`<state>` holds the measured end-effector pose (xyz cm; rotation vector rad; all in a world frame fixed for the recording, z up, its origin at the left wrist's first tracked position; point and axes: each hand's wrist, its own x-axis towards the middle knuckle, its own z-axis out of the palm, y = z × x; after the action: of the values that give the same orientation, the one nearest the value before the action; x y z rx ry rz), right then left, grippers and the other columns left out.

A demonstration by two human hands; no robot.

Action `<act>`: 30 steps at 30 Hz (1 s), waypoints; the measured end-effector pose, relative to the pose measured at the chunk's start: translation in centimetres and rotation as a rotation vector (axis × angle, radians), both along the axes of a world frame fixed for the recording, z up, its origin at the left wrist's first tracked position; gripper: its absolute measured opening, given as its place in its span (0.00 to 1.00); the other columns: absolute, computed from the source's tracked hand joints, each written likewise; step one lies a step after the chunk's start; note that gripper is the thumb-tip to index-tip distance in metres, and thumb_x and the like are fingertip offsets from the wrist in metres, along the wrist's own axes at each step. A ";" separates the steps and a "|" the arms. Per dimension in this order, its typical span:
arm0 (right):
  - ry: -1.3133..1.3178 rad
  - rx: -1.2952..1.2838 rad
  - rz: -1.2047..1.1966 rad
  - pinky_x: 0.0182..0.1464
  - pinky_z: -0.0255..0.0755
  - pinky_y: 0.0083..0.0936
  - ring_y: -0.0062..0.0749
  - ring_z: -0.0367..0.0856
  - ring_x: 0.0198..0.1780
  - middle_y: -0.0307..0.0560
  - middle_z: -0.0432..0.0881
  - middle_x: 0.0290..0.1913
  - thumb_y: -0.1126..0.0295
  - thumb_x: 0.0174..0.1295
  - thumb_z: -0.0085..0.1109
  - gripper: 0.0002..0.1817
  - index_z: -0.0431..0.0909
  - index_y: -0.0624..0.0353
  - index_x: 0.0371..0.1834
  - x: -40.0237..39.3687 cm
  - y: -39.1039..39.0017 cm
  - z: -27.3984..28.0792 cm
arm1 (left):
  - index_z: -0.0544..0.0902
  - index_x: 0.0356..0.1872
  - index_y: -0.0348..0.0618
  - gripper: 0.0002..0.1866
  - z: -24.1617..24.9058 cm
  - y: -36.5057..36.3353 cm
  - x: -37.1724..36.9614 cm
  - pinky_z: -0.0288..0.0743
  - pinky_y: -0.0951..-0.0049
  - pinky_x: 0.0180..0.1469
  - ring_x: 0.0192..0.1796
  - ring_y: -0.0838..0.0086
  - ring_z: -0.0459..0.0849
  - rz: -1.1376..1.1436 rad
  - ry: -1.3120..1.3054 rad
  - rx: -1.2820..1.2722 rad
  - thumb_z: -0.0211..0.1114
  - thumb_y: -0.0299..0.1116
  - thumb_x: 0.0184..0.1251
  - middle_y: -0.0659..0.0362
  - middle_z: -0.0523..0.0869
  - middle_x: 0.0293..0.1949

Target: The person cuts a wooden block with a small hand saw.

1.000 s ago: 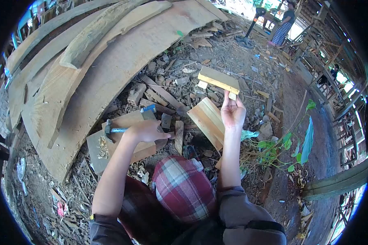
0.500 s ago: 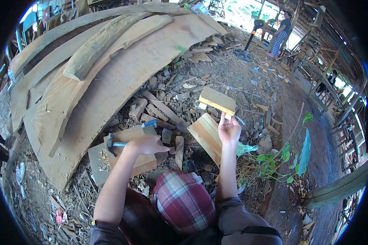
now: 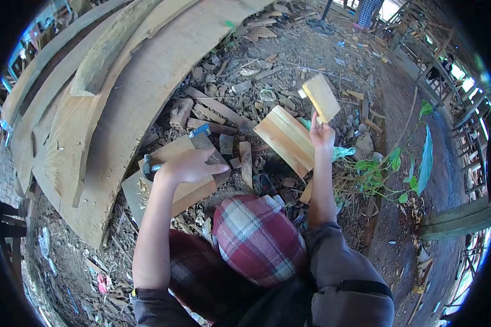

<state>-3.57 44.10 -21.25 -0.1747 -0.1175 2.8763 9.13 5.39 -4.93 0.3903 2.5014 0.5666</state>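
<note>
My left hand [image 3: 188, 165] is closed around the handle of a hammer [image 3: 148, 166], whose metal head sticks out to the left. The hammer lies low over a wooden block [image 3: 193, 191] in front of my knees. My right hand [image 3: 323, 135] is raised and pinches the lower edge of a small wooden board [image 3: 324, 97]. This board is tilted, with a pale yellow edge strip and a small block at its far left corner. Just left of my right wrist, a larger light wooden piece [image 3: 286, 136] lies slanted on the ground.
Large curved planks [image 3: 106, 54] lie on a wide wooden sheet [image 3: 142, 109] at the left. A blue item [image 3: 200, 130] sits behind the wooden block. Wood scraps and chips litter the ground. A leafy plant [image 3: 395, 161] grows at the right. A person in checked trousers [image 3: 365, 13] stands far back.
The small board in my right hand has risen and turned, going from nearly level to steeply tilted. My left hand stays on the hammer. The camera view has shifted downward.
</note>
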 end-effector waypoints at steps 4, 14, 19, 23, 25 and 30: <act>-0.251 0.043 -0.057 0.61 0.72 0.40 0.43 0.75 0.56 0.53 0.76 0.52 0.86 0.60 0.41 0.15 0.69 0.71 0.51 -1.1 2.0 -8.6 | 0.61 0.65 0.31 0.45 -0.3 -0.6 0.1 0.65 0.66 0.63 0.62 0.53 0.72 0.039 0.013 0.004 0.57 0.62 0.58 0.40 0.72 0.59; -0.809 0.795 -0.113 0.50 0.77 0.34 0.37 0.76 0.54 0.53 0.76 0.52 0.72 0.63 0.51 0.18 0.67 0.67 0.55 -3.7 1.2 -18.3 | 0.62 0.65 0.32 0.45 -3.0 -2.2 -1.5 0.65 0.65 0.62 0.61 0.53 0.72 0.057 0.027 0.024 0.57 0.63 0.58 0.40 0.73 0.58; -1.060 1.801 -0.426 0.61 0.63 0.43 0.50 0.67 0.64 0.69 0.63 0.64 0.54 0.55 0.61 0.41 0.57 0.67 0.66 -2.5 0.4 -14.9 | 0.62 0.65 0.32 0.46 -3.1 -1.8 -1.4 0.65 0.65 0.63 0.61 0.53 0.72 0.067 0.003 -0.024 0.57 0.63 0.57 0.41 0.73 0.58; -0.765 2.576 -0.230 0.71 0.46 0.41 0.56 0.44 0.73 0.68 0.45 0.71 0.55 0.55 0.61 0.45 0.49 0.62 0.71 -0.3 -4.0 -11.2 | 0.62 0.65 0.32 0.46 -3.4 -1.9 -1.6 0.64 0.65 0.64 0.62 0.54 0.71 0.051 -0.025 0.004 0.57 0.63 0.58 0.41 0.73 0.59; -0.800 2.722 -0.025 0.73 0.42 0.41 0.58 0.35 0.74 0.70 0.37 0.72 0.56 0.52 0.63 0.48 0.45 0.61 0.72 -0.6 -4.3 -11.1 | 0.63 0.65 0.32 0.46 -3.4 -1.8 -1.5 0.64 0.65 0.64 0.63 0.54 0.71 0.054 -0.011 0.012 0.57 0.63 0.58 0.41 0.72 0.59; -0.540 2.721 -0.197 0.73 0.45 0.38 0.53 0.38 0.74 0.62 0.41 0.73 0.63 0.57 0.58 0.41 0.49 0.57 0.72 -1.3 -1.2 -16.0 | 0.62 0.66 0.38 0.42 -2.6 -1.9 -0.8 0.63 0.67 0.64 0.64 0.59 0.70 0.056 -0.012 -0.066 0.55 0.62 0.61 0.44 0.71 0.62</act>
<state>-4.88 42.90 -37.24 -0.2280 -2.8273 0.3402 8.32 3.46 -7.51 0.2922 2.5184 0.5045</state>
